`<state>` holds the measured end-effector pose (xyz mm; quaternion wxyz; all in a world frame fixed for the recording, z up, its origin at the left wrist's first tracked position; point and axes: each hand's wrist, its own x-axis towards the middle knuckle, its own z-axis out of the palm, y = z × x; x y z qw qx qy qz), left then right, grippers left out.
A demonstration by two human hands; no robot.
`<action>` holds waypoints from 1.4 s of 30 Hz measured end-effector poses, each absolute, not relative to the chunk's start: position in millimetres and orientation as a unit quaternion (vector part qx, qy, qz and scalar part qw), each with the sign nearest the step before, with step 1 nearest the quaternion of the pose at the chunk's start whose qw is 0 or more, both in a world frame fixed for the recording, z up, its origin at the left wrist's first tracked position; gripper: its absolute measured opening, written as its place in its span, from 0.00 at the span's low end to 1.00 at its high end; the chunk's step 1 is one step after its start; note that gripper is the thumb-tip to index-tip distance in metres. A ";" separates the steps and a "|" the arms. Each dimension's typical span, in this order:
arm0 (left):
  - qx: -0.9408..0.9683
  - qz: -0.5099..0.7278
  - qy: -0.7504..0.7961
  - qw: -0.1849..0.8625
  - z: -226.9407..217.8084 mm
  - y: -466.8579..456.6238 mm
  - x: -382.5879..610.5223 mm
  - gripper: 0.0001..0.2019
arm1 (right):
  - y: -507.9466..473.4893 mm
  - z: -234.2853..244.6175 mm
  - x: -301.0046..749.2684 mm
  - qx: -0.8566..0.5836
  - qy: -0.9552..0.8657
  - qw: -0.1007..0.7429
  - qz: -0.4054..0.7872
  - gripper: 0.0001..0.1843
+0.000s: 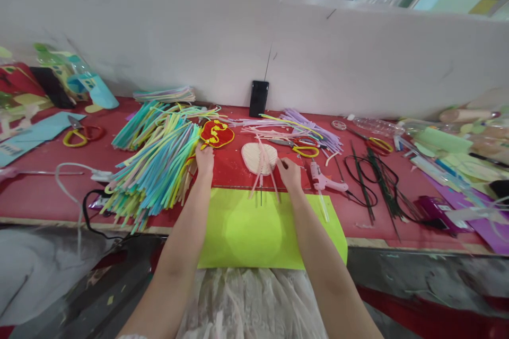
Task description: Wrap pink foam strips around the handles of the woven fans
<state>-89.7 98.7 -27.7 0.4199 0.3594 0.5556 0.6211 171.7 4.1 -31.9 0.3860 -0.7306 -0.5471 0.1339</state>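
A red heart-like piece [222, 136] with curled yellow pipe cleaners lies beside a big pile of pastel pipe cleaners [155, 169]. My left hand [204, 160] is closed at its lower left edge, fingers pinching its yellow part. Right of it, a cream rounded piece [251, 158] of pipe cleaners lies on the red tabletop, with pink pipe cleaners [265, 154] and a thin dark stem across it. My right hand [290, 174] has its fingers curled in a pinch at the cream piece's right edge. A lime-green sheet [254, 228] lies under my forearms at the table's front.
A pink glue gun [326, 181] with its cable lies right of my right hand. Yellow-handled scissors [304, 149] rest behind it, near purple pipe cleaners [296, 116]. A black phone [259, 98] leans on the white partition. Dark green stems [379, 183] lie farther right.
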 end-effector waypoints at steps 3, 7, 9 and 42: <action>0.348 0.623 0.560 0.422 -24.4 95.3 -86.7 0.11 | 3.1 -30.0 167.9 -0.741 -0.562 0.344 0.135 0.19; 0.327 0.634 0.546 0.440 -22.0 91.4 -85.3 0.14 | 3.7 -28.6 166.4 -0.751 -0.564 0.314 0.136 0.18; 0.315 0.636 0.540 0.452 -21.6 90.1 -85.9 0.16 | 4.0 -28.6 166.8 -0.751 -0.565 0.314 0.139 0.19; 0.854 0.234 0.429 0.179 -5.2 29.0 -23.2 0.12 | 0.4 -26.6 161.8 -0.724 -0.582 0.339 0.150 0.16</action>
